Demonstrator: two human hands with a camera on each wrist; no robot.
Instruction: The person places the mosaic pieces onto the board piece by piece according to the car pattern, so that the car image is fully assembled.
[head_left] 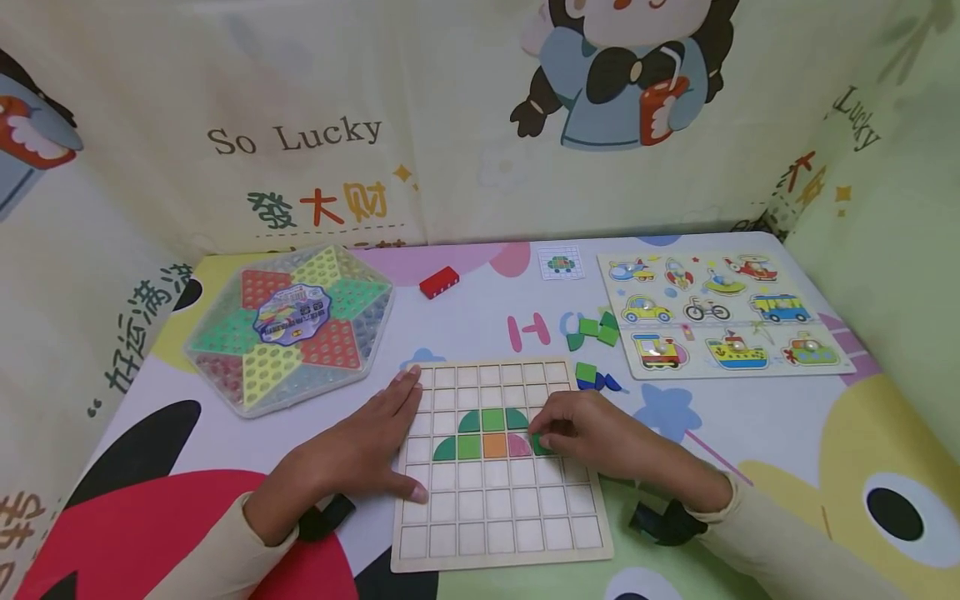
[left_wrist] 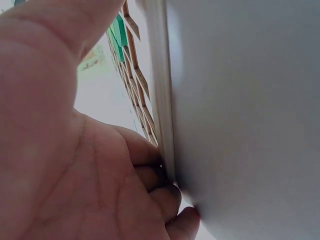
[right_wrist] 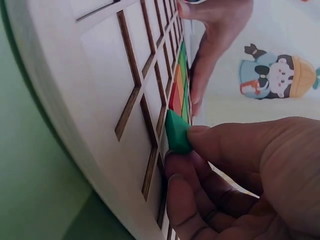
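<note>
A square wooden grid board (head_left: 504,555) lies on the table, with green, orange and pink pieces set in its middle rows. My left hand (head_left: 365,442) rests along the board's left edge, thumb spread toward the near side and fingers toward the far corner. In the left wrist view, fingertips (left_wrist: 167,197) touch the board's side. My right hand (head_left: 592,429) pinches a green rounded piece (right_wrist: 176,132) between thumb and fingers. That piece is at a cell just right of the pink quarter-circle piece (head_left: 518,445), tilted against the grid in the right wrist view.
Loose green squares (head_left: 597,329) and blue pieces (head_left: 600,382) lie beyond the board's right side. A small pattern card (head_left: 561,262) and a red block (head_left: 439,282) are farther back. A vehicle puzzle (head_left: 738,372) sits at right, a hexagonal game box (head_left: 288,333) at left.
</note>
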